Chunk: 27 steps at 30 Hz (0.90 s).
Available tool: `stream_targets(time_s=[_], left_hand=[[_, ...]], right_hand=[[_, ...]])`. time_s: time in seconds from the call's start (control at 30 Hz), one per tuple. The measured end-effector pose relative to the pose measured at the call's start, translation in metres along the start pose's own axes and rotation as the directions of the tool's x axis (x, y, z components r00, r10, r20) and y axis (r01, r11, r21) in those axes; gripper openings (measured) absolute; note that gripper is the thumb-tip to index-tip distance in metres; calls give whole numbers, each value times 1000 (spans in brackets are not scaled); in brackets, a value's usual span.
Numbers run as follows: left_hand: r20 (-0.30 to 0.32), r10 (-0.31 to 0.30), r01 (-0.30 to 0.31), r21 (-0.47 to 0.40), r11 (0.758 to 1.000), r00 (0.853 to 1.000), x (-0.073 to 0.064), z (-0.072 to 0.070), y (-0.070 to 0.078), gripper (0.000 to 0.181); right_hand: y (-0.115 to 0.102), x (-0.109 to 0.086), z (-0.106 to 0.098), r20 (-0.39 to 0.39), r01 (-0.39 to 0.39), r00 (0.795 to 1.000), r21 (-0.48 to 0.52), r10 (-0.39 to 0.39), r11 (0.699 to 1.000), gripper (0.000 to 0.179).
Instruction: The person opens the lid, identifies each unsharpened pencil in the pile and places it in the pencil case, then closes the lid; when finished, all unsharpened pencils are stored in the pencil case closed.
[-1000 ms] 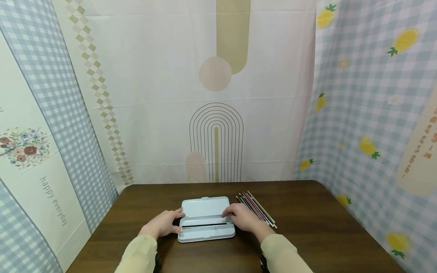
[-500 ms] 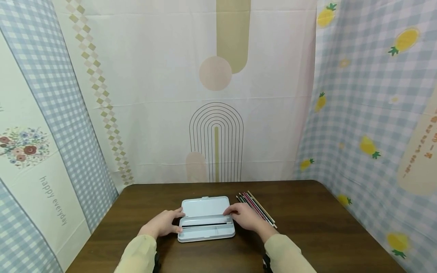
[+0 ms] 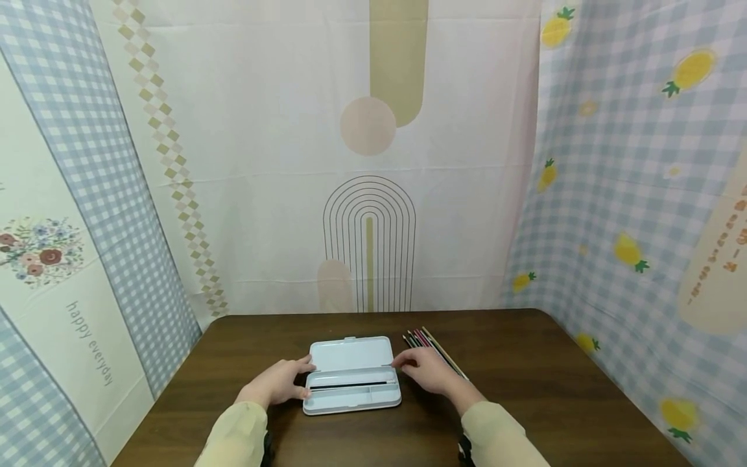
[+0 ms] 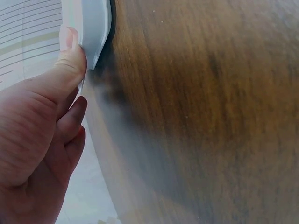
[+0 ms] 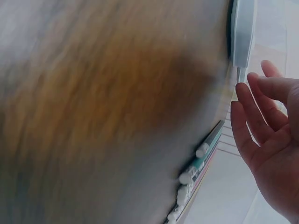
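Note:
A light-blue pencil case (image 3: 335, 408) lies with its lid (image 3: 350, 353) folded back on the table. One dark pencil (image 3: 353, 386) lies lengthwise inside it. My left hand (image 3: 277, 381) grips the case's left end, thumb on the front rim and fingers toward the hinge; the left wrist view shows the thumb (image 4: 70, 53) against the case wall. Just off the right end, my right hand (image 3: 426, 368) holds nothing, its fingers (image 5: 243, 112) loosely bent. Behind and partly under it lie several coloured pencils (image 3: 445, 353), their rear ends partly hidden by the hand.
The brown wooden table (image 3: 543, 402) spreads out to both sides and in front of the case. A white patterned cloth (image 3: 262, 162) hangs behind its far edge. Checked cloths flank it, with pineapples on the right one (image 3: 601, 194).
My right hand has drawn back rightward from the case's inside, past its right end and over the loose pencils. The left hand and the case stay put.

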<state>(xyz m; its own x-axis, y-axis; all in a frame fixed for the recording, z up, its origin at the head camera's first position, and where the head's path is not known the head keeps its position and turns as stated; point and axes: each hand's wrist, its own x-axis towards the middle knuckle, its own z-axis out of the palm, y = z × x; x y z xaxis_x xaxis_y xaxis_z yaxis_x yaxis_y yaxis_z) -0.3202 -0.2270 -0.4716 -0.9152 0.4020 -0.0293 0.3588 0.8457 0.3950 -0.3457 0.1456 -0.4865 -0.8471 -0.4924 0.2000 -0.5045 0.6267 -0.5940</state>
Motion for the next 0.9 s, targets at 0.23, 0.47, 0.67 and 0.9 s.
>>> stream_targets(time_s=[0.23,0.47,0.67,0.9], left_hand=[[-10,34,-34,19,999,999,24,26,-43,67],[-13,65,-64,60,996,998,37,41,-68,71],[-5,-25,25,19,1000,1000,7,8,-10,63],[1,-81,81,36,996,997,-2,-5,16,59]], right_hand=[[8,-9,-11,-11,-16,1000,22,17,1000,18],[25,-18,-30,-32,-83,996,22,84,996,20],[44,-26,-51,-81,-136,987,30,138,990,19],[61,-38,-68,-124,-235,963,48,239,971,19]])
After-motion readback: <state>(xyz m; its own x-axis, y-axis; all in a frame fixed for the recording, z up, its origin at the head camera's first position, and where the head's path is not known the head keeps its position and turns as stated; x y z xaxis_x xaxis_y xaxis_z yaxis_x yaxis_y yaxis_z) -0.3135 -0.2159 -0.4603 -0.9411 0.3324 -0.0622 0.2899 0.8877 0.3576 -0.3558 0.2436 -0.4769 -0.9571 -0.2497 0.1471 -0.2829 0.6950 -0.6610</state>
